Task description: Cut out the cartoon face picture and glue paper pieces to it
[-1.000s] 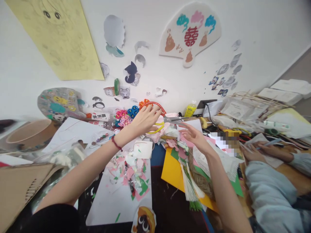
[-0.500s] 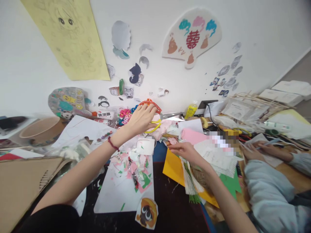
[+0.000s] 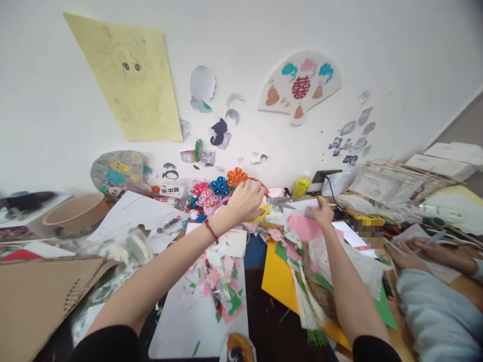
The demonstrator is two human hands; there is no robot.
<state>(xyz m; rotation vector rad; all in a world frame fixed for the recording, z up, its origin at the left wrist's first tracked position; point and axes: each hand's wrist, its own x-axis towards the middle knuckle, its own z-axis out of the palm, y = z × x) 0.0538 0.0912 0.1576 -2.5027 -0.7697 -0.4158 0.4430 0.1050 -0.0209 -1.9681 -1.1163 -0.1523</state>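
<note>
Beneath a sticker-dotted wall (image 3: 226, 40), clutter

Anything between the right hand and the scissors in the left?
Nothing visible stands between the right hand and the scissors in the left hand; only white paper shows in the gap, reaching the right fingers.

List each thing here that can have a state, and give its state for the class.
Scissors: blades apart, in the left hand.
Yellow bottle: upright.
Bowl: mouth up, contents unclear.
Paper scraps: loose, scattered over the white sheet.
Tassel: lying down, strands spread.
Fan cutout: fixed to the wall.
</note>
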